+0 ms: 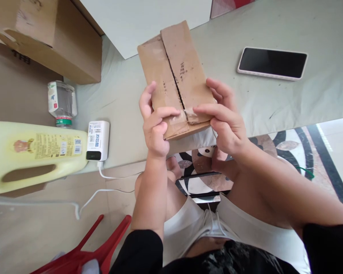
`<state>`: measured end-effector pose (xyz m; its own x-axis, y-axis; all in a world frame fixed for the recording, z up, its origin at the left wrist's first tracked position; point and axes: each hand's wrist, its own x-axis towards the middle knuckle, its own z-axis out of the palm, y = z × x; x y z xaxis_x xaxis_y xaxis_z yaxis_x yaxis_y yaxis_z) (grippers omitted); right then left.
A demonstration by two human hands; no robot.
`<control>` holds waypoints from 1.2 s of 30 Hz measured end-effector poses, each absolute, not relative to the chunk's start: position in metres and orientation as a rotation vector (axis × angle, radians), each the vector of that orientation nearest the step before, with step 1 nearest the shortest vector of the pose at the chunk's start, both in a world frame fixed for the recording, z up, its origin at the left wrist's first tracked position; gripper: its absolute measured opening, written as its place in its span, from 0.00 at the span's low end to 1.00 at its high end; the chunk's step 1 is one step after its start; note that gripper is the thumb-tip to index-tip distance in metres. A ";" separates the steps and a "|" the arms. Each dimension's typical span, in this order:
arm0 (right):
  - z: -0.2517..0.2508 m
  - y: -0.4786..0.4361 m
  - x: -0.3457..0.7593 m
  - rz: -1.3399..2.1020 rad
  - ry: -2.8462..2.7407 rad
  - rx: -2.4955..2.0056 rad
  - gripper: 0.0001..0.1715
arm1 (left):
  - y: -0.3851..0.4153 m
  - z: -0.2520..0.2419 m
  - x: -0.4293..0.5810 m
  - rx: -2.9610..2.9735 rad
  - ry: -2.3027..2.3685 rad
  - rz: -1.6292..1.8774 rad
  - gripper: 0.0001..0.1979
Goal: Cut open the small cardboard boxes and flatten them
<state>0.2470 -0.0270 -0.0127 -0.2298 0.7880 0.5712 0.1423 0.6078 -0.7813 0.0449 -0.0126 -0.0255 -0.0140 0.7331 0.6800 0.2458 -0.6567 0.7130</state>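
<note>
A small brown cardboard box [185, 72] is held up between my two hands over the near edge of the cloth-covered table. Its two top flaps meet at a dark lengthwise seam, with clear tape near the end closest to me. My left hand [157, 121] grips the left side, its index finger lying on the tape by the seam. On the right side, my right hand [227, 118] holds the box, with the index finger pressing the flap near the same end. The box's underside is hidden.
A phone [273, 63] lies on the table [297, 99] at right. At left are a white power bank [98, 140] with a cable, a yellow jug [40, 156], a clear bottle [63, 101] and a large carton [74, 45]. A red plastic chair [88, 251] stands below left.
</note>
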 end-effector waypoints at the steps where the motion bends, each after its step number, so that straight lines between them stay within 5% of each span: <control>1: -0.012 -0.027 0.248 0.732 -1.738 -0.779 0.22 | -0.015 -0.024 0.046 1.884 1.005 1.716 0.18; 10: -0.007 -0.027 0.249 0.629 -1.835 -0.981 0.25 | -0.016 -0.021 0.049 1.949 1.107 1.693 0.22; 17: -0.009 -0.024 0.245 0.590 -1.789 -0.946 0.23 | -0.012 -0.024 0.044 1.972 0.993 1.701 0.14; 24: -0.008 -0.025 0.244 0.614 -1.781 -0.973 0.27 | -0.019 -0.019 0.048 1.895 1.140 1.643 0.23; 31: -0.006 -0.025 0.245 0.635 -1.817 -1.045 0.29 | -0.019 -0.018 0.046 1.924 1.030 1.630 0.17; 36: -0.010 -0.025 0.246 0.629 -1.755 -0.922 0.22 | -0.020 -0.019 0.049 1.980 1.150 1.557 0.22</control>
<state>0.2460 -0.0253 -0.0097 -0.1952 0.8205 0.5373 0.2927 0.5716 -0.7666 0.0486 -0.0203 -0.0187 0.0561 0.7783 0.6254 0.3692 -0.5982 0.7112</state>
